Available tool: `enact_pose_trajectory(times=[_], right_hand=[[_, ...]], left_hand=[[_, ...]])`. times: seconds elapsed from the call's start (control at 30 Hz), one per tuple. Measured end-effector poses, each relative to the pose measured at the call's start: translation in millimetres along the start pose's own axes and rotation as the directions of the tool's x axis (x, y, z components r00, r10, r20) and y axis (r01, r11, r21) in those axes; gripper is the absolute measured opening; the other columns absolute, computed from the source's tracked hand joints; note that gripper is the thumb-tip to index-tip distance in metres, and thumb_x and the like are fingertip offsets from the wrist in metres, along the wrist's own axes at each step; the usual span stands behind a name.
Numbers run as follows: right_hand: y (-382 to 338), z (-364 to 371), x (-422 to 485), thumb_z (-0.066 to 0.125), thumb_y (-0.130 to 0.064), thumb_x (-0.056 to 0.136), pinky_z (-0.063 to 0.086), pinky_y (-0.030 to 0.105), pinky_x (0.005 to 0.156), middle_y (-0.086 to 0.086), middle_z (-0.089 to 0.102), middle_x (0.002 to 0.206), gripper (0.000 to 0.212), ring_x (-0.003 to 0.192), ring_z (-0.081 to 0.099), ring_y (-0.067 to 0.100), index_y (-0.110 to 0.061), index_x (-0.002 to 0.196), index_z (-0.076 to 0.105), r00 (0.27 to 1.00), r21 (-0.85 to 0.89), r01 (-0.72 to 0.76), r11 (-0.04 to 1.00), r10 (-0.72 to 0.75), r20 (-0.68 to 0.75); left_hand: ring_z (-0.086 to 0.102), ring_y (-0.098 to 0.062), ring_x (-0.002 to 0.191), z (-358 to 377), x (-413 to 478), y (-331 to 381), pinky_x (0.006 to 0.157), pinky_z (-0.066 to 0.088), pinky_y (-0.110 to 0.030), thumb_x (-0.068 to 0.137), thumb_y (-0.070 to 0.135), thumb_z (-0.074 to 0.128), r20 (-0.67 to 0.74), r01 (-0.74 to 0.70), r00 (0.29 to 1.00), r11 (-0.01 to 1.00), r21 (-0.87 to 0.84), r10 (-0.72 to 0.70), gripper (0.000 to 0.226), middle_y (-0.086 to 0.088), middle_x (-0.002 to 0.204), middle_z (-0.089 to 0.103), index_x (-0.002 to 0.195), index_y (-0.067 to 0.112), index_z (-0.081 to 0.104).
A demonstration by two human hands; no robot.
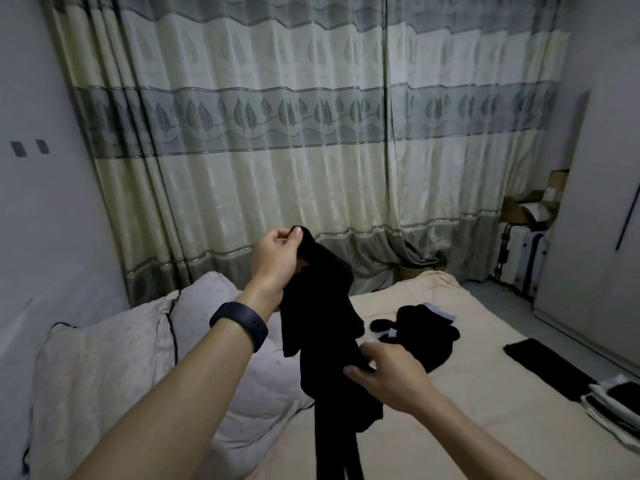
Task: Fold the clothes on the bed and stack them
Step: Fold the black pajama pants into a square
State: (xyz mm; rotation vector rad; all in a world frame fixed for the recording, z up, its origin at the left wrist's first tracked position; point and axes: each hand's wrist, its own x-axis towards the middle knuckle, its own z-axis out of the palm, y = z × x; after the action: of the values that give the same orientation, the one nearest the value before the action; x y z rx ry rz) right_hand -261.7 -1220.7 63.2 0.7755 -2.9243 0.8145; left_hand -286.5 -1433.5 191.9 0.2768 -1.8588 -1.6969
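A long black garment (pixel 323 327) hangs in the air over the cream bed (pixel 460 407). My left hand (pixel 277 258), raised at the middle of the view, pinches its top edge. Lower down, my right hand (pixel 388 372) grips the cloth partway along; the rest dangles down past the bottom of the view. A heap of black and white clothes (pixel 426 330) lies unfolded on the bed beyond my right hand. A flat black folded piece (pixel 543 367) lies to the right. A stack of folded white and black clothes (pixel 616 407) sits at the right edge.
A rumpled pale quilt (pixel 131 372) covers the left of the bed. Patterned curtains (pixel 294 150) hang behind. A suitcase with boxes on top (pixel 523 254) and a white wardrobe (pixel 595 237) stand at the right. Grey floor runs beside the bed.
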Motion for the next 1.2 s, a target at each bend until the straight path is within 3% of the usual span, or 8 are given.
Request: enact_pose_trajectory(times=[0.17,0.33,0.5,0.63,0.73,0.9,1.07,1.2], right_hand=[[42.2,-13.0,8.5,0.057,-0.038,0.100,0.055,0.043,0.074,-0.001,0.070,0.091,0.017,0.086,0.066,0.023,-0.023,0.095,0.065,0.969,0.093,-0.114,0.989,0.131,-0.207],[46.5,-51.4,41.0,0.056,-0.030,0.101,0.058,0.034,0.052,-0.003,0.069,0.091,0.020,0.059,0.074,0.016,-0.045,0.088,0.056,0.900,0.519,-0.031,0.854,0.251,-0.358],[30.2,-76.2,65.8,0.052,-0.032,0.098,0.052,0.039,0.070,-0.001,0.071,0.088,0.005,0.080,0.070,0.022,-0.034,0.094,0.053,0.862,0.433,-0.004,0.902,0.222,-0.455],[27.5,-76.0,69.0,0.053,-0.029,0.099,0.040,0.032,0.072,0.004,0.071,0.090,0.005,0.086,0.064,0.025,-0.025,0.100,0.056,0.873,0.403,-0.033,0.915,0.222,-0.435],[29.1,-72.8,67.1,0.052,-0.029,0.100,0.051,0.040,0.075,0.004,0.071,0.092,0.008,0.085,0.069,0.027,-0.022,0.099,0.057,0.871,0.446,-0.067,0.893,0.270,-0.411],[19.7,-64.3,70.9,0.049,-0.036,0.100,0.051,0.035,0.062,-0.002,0.071,0.073,0.018,0.055,0.072,0.013,-0.020,0.096,0.057,0.907,0.482,-0.188,0.856,0.339,-0.248],[-6.7,-48.6,76.5,0.046,-0.030,0.105,0.033,0.027,0.046,0.002,0.053,0.078,0.025,0.059,0.074,0.018,-0.016,0.085,0.044,0.924,0.653,-0.247,0.716,0.376,-0.063],[-16.5,-35.7,74.0,0.047,-0.025,0.107,0.032,0.024,0.043,0.007,0.051,0.089,0.018,0.050,0.068,0.010,-0.010,0.097,0.050,0.912,0.838,-0.284,0.466,0.401,0.087]], left_hand=[[0.072,-0.028,0.085,-35.6,6.9,-19.5,0.086,0.059,-0.050,0.099,0.037,0.060,-0.111,0.012,0.994,0.985,0.171,0.008,0.024,-0.004,0.087,0.070,0.088,0.015,0.064],[0.074,-0.024,0.062,-68.5,2.0,-65.6,0.084,0.059,-0.050,0.101,0.037,0.056,-0.102,0.181,0.982,0.946,0.268,-0.159,0.027,-0.003,0.085,0.074,0.089,0.014,0.062],[0.070,-0.015,0.053,-81.5,-6.7,-93.4,0.081,0.058,-0.043,0.100,0.047,0.052,-0.044,0.150,0.988,0.839,0.523,-0.149,0.040,0.008,0.063,0.073,0.085,0.012,0.064],[0.071,-0.017,0.054,-82.8,-8.5,-93.4,0.085,0.057,-0.045,0.099,0.043,0.055,-0.007,0.114,0.992,0.844,0.524,-0.129,0.039,0.005,0.063,0.073,0.079,0.009,0.060],[0.072,-0.020,0.059,-79.9,-9.5,-81.1,0.085,0.058,-0.045,0.099,0.040,0.054,0.009,0.111,0.991,0.869,0.481,-0.132,0.035,0.003,0.067,0.074,0.086,0.010,0.064],[0.066,-0.013,0.093,-60.7,-39.7,-84.4,0.090,0.049,-0.033,0.098,0.038,0.058,0.078,-0.008,0.996,0.859,0.513,-0.037,0.032,0.011,0.110,0.066,0.129,0.029,0.052],[0.066,-0.010,0.085,1.6,-124.7,-135.4,0.072,0.053,-0.035,0.072,0.076,0.065,0.318,-0.094,0.943,0.844,0.529,-0.095,0.050,0.014,0.091,0.066,0.094,0.033,0.052],[0.066,-0.017,0.095,22.1,-145.2,-178.3,0.070,0.048,-0.031,0.073,0.073,0.063,0.456,-0.079,0.834,0.750,0.656,-0.311,0.056,0.009,0.105,0.068,0.109,0.032,0.050]])
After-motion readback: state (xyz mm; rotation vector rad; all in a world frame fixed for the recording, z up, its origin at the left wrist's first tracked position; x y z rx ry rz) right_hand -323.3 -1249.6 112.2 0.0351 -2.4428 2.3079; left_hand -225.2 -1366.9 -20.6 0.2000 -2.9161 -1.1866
